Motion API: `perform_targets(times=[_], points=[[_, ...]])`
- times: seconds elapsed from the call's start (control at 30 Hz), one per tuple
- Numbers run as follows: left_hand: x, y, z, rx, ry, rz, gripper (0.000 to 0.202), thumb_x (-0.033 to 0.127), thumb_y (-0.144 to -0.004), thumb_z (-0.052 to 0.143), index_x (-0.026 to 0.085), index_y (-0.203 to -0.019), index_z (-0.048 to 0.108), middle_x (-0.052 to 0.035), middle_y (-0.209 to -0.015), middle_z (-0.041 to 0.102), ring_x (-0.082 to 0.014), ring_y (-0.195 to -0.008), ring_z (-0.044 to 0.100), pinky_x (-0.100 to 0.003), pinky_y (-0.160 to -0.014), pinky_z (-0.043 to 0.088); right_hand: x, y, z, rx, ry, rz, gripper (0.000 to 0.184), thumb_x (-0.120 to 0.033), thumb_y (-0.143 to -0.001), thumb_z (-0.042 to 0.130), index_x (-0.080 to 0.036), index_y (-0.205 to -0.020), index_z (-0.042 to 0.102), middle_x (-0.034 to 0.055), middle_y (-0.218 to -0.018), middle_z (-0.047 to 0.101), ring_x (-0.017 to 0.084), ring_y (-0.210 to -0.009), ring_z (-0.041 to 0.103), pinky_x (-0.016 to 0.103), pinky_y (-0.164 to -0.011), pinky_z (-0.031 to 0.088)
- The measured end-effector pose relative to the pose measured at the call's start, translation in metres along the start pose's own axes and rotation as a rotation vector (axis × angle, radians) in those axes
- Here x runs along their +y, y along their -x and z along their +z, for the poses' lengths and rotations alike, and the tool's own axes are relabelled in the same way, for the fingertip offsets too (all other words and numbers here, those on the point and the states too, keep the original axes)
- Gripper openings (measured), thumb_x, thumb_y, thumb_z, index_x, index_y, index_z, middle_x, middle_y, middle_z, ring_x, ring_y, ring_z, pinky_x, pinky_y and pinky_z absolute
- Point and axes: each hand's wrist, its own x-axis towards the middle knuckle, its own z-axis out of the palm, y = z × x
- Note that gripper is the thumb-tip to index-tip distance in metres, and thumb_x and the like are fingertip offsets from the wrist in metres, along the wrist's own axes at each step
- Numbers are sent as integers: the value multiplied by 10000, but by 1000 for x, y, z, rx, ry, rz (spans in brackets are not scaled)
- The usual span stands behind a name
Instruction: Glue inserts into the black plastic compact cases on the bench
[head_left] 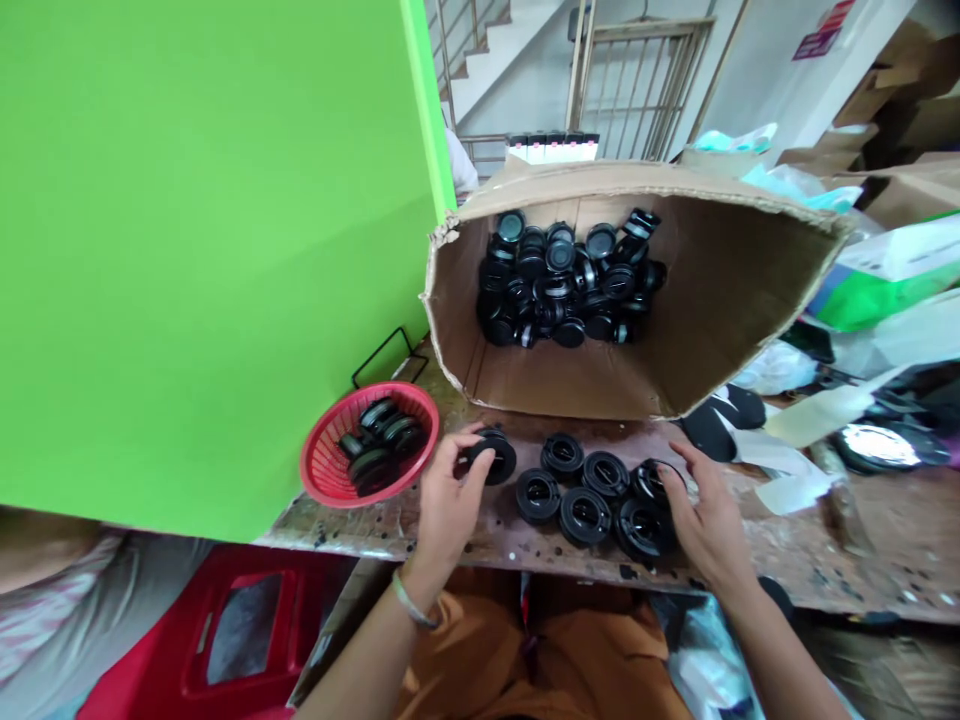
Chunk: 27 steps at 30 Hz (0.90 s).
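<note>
My left hand [457,490] pinches a black round plastic piece [496,458] between thumb and fingers, just above the wooden table. My right hand [703,505] has its thumb over another black round piece [649,482], with its fingers at the far right edge. That piece partly overlaps a larger round piece [643,528]. Between the hands, several similar pieces lie in a loose cluster, among them one at the back [562,456] and one in front [585,515]. Each shows a ring-like rim and a slot or bar across its middle.
A cardboard box [570,385] lies open towards me, with many black round pieces [559,280] inside. At left stands a red plastic basket [319,470] holding several pieces, by a green panel [225,250]. Bags and black parts crowd the right. A red stool [202,640] is below.
</note>
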Motion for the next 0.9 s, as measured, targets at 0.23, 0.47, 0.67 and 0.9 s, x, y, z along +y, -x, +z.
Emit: perform_targets(times=[0.23,0.47,0.67,0.9], points=[[11,-50,-118,287,-604,-1,337,365,-830,624,200,-1124,628,-104,-1080,688,-306,-1033,646,-533,-966,481,4,-26,-2,-91,-90,6,347,-453,-902,496,-211,-1130,595,115,-1133,654,262,-1026,633,456,-931,493],[20,4,-53,138,-388,319,189,280,-888,566,251,-1049,660,-76,-1184,653,-252,-1164,586,-453,-1058,436,-61,-121,86,-279,123,-262,343,-252,-907,481,-147,-1214,594,137,-1218,645,251,-1162,571,415,-1007,449],[-16,49,20,-223,-164,21,318,298,-910,523,232,-1209,609,-117,-1274,620,-258,-1181,592,-453,-1008,490,-100,-205,182,-362,240,-380,558,-71,-822,538,-126,-1374,479,140,-1469,446,249,-1343,386,409,-1106,332],[-30,54,19,-274,-89,8,336,282,-930,491,229,-1256,553,-113,-1291,595,-238,-1209,557,-446,-1045,448,-95,-212,186,-333,319,-302,470,-10,-755,554,-138,-1207,562,185,-1265,519,300,-1205,447,442,-1007,382]])
